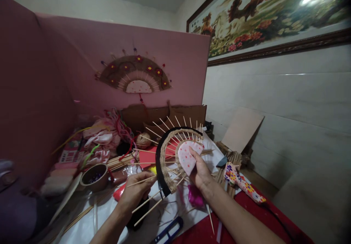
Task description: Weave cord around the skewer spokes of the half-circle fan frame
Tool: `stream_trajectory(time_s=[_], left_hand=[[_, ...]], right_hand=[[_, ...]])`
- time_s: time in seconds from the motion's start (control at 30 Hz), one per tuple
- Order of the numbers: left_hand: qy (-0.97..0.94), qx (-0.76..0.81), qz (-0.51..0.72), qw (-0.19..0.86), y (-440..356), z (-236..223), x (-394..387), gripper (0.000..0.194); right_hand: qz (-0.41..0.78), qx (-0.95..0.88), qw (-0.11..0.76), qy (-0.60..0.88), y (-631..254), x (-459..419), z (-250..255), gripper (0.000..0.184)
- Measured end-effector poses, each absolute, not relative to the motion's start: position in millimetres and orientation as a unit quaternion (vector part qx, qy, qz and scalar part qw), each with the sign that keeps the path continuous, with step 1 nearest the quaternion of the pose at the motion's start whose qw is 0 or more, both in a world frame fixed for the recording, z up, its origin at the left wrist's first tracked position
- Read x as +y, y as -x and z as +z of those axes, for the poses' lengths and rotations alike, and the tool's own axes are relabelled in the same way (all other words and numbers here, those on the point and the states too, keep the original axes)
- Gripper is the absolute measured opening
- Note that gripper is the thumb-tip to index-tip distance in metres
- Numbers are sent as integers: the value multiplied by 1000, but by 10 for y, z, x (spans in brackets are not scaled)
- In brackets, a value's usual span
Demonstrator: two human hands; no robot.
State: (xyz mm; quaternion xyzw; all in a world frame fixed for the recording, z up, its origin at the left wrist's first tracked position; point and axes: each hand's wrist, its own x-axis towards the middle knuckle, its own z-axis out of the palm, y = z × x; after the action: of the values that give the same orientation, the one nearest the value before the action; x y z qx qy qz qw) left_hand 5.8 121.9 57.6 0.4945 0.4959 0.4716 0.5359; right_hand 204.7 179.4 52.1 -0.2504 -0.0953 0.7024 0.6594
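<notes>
Taking the view as a clock face, start nearest at six o'clock: see one blue cutter [171, 231], apart from both hands, perhaps parked there for easy reach. At seven, curling the left hand [134, 192] at the lower-left edge of one fan frame [166, 141], likely for steadying the rim; cannot tell whether pinching band or stick.

At five, clamping one dotted pad [189, 158] with the right hand [204, 176], thumb in front, fingers hidden behind, presumably for a firm grip clear of the spokes. Holding the frame between, just below the dial's centre, with the hollow side toward four, likely to spare the thin sticks [148, 212]. Count one black band [158, 160] and well over a dozen sticks; cannot number exactly, given the overlaps.

Beyond, at eight, find one bowl [100, 186], probably for keeping small dark beads [95, 175] from rolling; at four, one flowered glue gun [244, 183], perhaps laid aside to free both hands. Farther, toward eight, note one twine ball [143, 141].

Farthest, past ten, see one decorated fan [137, 72] against the pink panel [186, 72], perhaps put up for display. Count seven red flowers [149, 68].
</notes>
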Motion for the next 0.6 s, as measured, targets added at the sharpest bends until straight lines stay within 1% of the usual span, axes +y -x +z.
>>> stream_trajectory(time_s=[0.07, 0.23, 0.4, 0.5, 0.6], left_hand=[[-487, 490, 472, 548, -71, 573, 1208, 32], [-407, 454, 493, 621, -106, 604, 1187, 31], [-381, 453, 502, 630, -88, 612, 1193, 33], [-367, 454, 519, 624, -95, 594, 1192, 31], [-358, 447, 545, 613, -121, 573, 1184, 28]], right_hand=[[696, -94, 667, 249, -2049, 1794, 517, 32], [695, -104, 668, 245, -2055, 1789, 507, 33], [696, -92, 666, 252, -2047, 1783, 507, 28], [686, -77, 674, 264, -2041, 1775, 518, 22], [671, -69, 686, 271, -2046, 1782, 516, 20]])
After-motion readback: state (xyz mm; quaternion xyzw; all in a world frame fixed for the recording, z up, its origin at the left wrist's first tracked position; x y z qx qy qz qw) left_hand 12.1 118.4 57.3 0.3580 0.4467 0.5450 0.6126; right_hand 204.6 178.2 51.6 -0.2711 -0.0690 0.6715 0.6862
